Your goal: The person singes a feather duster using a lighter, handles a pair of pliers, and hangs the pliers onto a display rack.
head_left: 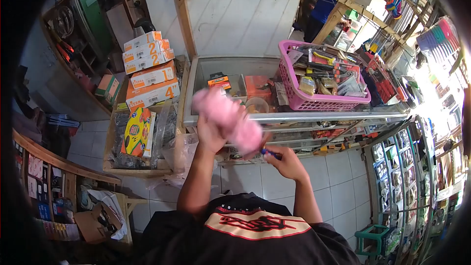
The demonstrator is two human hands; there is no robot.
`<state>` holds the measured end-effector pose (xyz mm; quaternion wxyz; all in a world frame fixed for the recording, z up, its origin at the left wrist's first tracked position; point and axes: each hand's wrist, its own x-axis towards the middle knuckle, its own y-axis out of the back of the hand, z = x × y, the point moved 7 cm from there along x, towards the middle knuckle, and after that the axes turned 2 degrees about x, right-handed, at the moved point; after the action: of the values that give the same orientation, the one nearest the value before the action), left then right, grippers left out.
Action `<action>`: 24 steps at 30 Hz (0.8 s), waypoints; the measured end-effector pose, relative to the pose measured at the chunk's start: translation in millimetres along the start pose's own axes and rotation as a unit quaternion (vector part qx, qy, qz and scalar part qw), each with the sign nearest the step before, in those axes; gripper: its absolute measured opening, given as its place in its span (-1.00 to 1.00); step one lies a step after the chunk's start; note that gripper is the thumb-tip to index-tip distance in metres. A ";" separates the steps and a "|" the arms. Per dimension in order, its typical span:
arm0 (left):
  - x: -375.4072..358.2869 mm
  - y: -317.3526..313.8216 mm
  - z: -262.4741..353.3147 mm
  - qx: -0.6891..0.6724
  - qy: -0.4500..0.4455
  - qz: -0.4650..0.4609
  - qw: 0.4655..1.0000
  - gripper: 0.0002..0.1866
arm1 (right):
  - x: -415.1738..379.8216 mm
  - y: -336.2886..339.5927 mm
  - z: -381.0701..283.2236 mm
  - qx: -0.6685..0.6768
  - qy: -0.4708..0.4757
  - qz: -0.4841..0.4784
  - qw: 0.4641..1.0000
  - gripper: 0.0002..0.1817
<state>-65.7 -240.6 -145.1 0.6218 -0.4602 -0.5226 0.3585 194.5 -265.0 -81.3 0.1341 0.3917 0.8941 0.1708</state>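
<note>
A pink cloth, blurred by motion, is bunched up in front of me over the near edge of the glass counter. My left hand is closed around it from below, with most of the fingers hidden behind the cloth. Lower and to the right, my right hand grips the blue handle of a tool. The tool's other end points toward the lower end of the cloth, and its kind does not show.
On the glass counter stands a pink basket of packaged tools. To the left, orange-and-white boxes are stacked by a wooden tray. A green stool is at lower right. Another person is at the back.
</note>
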 end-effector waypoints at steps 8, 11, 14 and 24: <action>28.4 -45.2 -33.1 0.082 -0.010 0.023 0.996 0.03 | -3.7 34.7 7.9 0.002 0.069 0.049 0.996 -0.64; 34.5 -71.9 -36.7 0.237 -0.105 0.073 0.963 0.03 | -1.8 43.5 12.1 0.026 0.056 0.081 0.995 -0.65; 31.8 -74.3 -36.1 0.242 -0.120 0.139 0.953 0.00 | -7.2 46.8 10.3 0.000 0.064 0.080 0.995 -0.65; 43.8 -74.2 -49.9 0.250 -0.108 0.094 0.958 -0.14 | -12.4 63.5 19.5 -0.006 0.100 0.045 0.994 -0.65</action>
<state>-10.9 -233.6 -62.4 0.6207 -0.2960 -0.4349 0.5815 251.5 -230.0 -71.6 0.0387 0.4119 0.8833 0.2206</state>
